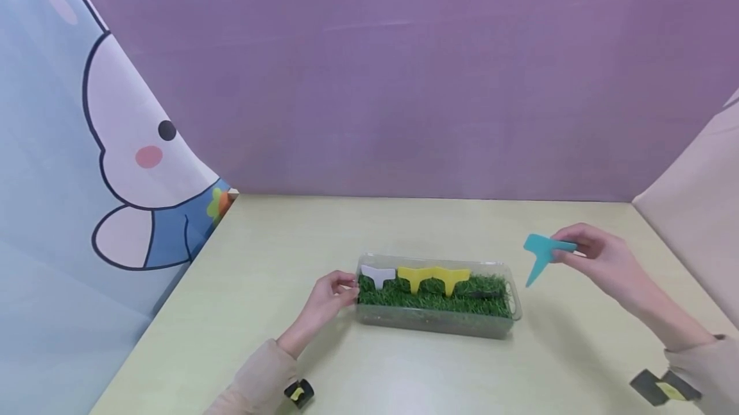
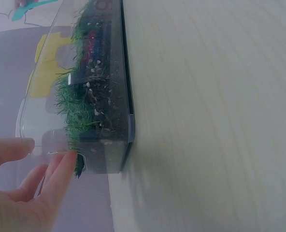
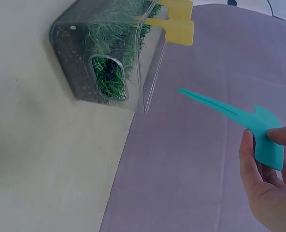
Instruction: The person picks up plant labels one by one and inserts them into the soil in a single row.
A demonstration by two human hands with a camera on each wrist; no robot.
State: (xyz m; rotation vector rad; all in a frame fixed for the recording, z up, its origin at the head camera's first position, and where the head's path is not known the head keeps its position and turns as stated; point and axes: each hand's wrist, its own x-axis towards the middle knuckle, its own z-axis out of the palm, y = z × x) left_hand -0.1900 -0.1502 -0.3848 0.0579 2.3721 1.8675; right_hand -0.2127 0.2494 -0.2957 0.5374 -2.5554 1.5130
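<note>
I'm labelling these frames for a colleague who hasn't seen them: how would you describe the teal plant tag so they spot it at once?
Start at the clear box of green turf in the middle of the pale table. Just right of it, the right hand pinches a teal T-shaped plant tag in the air, point slanting down. Unlike the white tag and two yellow tags, it is not stuck in the turf.

A clear plastic box [image 1: 439,324] of green grass [image 1: 433,298] sat on a pale table [image 1: 404,229], with one white marker [image 1: 378,274] and two yellow markers [image 1: 434,278] standing in it. The left hand [image 1: 326,299] touched the box's left end. The right hand [image 1: 594,260] pinched a teal marker [image 1: 541,254] in the air to the box's right.
</note>
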